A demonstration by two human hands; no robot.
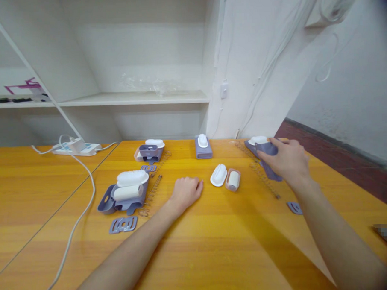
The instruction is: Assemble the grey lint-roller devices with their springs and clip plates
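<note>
My left hand (pixel 186 192) rests on the wooden table with its fingers curled into a loose fist; nothing shows in it. At the back right my right hand (pixel 288 160) grips a grey-purple plastic cup (pixel 266 148) between thumb and fingers. This cup is above a grey-purple plastic housing (pixel 273 173), partly hidden by the hand, with a white oval piece (pixel 258 140) behind it. Metal springs (pixel 265 180) lie just left of them. Between my hands are a white oval cover (pixel 218 175) and a translucent pink cup (pixel 232 179) with a white roller in it.
Left stand two groups of grey-purple and white parts (pixel 131 190), with springs (pixel 153 191) and a flat slotted plate (pixel 123 225). A grey-purple block with a white top (pixel 203 149) stands at the back. A power strip (pixel 76 148) trails a white cable (pixel 84 214). Another plate (pixel 294 207) lies right.
</note>
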